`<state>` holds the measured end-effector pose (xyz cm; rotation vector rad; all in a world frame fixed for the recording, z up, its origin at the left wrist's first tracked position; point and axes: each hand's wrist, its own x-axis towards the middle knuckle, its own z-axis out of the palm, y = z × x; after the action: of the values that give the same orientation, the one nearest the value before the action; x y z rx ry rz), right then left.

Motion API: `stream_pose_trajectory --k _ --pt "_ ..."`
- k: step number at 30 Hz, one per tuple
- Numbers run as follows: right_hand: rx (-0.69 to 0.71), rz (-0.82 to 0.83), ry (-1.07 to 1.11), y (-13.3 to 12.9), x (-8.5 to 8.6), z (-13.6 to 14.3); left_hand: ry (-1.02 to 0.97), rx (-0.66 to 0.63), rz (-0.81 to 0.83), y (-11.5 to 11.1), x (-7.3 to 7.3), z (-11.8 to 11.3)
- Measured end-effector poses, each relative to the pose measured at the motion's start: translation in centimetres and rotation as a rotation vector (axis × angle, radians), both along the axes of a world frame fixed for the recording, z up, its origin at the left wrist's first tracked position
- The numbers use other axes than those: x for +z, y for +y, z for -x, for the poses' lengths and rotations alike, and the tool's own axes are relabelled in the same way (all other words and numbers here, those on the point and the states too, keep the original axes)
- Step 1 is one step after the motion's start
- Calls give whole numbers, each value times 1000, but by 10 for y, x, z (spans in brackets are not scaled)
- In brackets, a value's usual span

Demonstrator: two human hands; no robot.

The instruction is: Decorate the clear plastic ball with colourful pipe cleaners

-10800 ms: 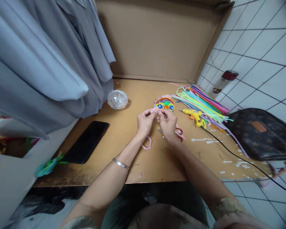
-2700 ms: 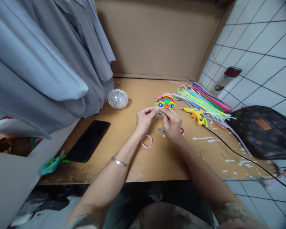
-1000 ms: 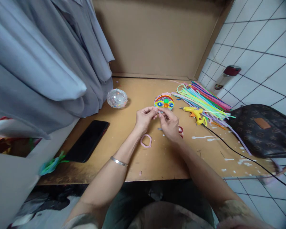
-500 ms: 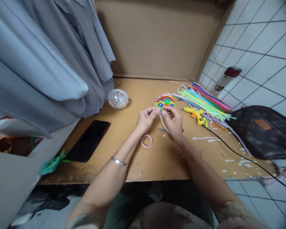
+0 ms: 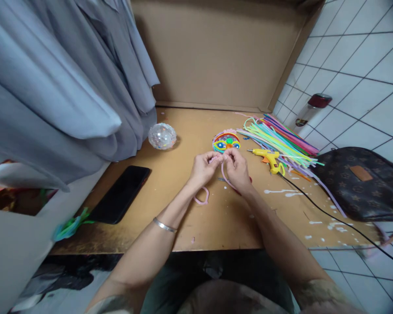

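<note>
Between my two hands is a pink pipe cleaner [image 5: 225,175], pinched at its upper part, with its tail curving down beside my right palm. My left hand [image 5: 204,166] has its fingers closed on it, and the fingertips of my right hand [image 5: 236,167] meet it from the other side. Just beyond them sits a round piece with a colourful face [image 5: 228,140], with yellow-rimmed blue eyes and a green spot. A pink pipe-cleaner ring [image 5: 202,201] lies on the table, partly behind my left forearm. Some grey-and-red tool is mostly hidden under my right hand.
A yellow glue gun [image 5: 269,158] with a black cord lies at right, before a bundle of coloured pipe cleaners [image 5: 278,137]. A brown patterned bag [image 5: 363,187] is at the right edge. Left are a clear ball [image 5: 162,136], a black phone [image 5: 121,194] and hanging grey cloth [image 5: 94,78].
Both hands have drawn slightly toward me, away from the face piece, so more of it shows. My left forearm now covers part of the pink ring.
</note>
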<state>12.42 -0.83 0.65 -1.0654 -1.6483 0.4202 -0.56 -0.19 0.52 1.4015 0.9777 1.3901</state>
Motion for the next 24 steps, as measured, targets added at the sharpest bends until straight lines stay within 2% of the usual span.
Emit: stream_pose_trajectory --k 13,19,24 --pt "-9 -51 -45 1 2 -1 -52 16 45 0 -1 -1" --pt "11 73 167 5 -2 1 -120 -75 117 -2 6 0" --pt "31 148 291 3 3 4 -83 -46 99 -1 5 1"
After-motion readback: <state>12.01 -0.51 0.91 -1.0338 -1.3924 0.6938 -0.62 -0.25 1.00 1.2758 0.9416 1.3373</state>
